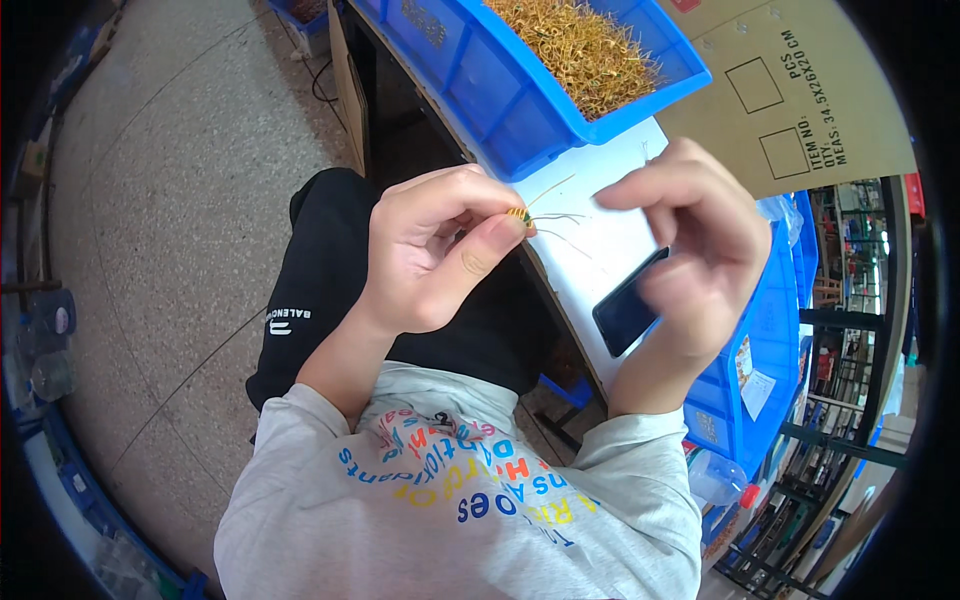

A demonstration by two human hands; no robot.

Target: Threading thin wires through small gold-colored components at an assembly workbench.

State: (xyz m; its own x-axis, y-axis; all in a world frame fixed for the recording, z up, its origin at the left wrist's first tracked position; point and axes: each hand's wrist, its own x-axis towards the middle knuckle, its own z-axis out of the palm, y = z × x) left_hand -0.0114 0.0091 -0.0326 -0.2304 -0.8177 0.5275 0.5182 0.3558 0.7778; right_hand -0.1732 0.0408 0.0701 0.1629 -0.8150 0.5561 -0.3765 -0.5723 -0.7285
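My left hand (pixel 440 240) pinches a small toroidal coil (pixel 519 216) between thumb and forefinger. The coil is wound with gold-coloured wire, and a bit of green shows on it. Several thin wire ends stick out from it to the right, over the white tabletop. My right hand (pixel 695 240) is raised to the right of these wires, apart from them. Its forefinger points left, and its thumb, blurred by motion, stands away from the forefinger. I see nothing between these fingers.
A blue plastic bin (pixel 535 95) full of gold-coloured wire pieces (pixel 580 55) stands at the far side of the white table (pixel 575 255). A dark phone (pixel 625 315) lies below my right hand. Cardboard (pixel 745 100), blue bins (pixel 745 390) and a red-capped bottle (pixel 718 478) are on the right.
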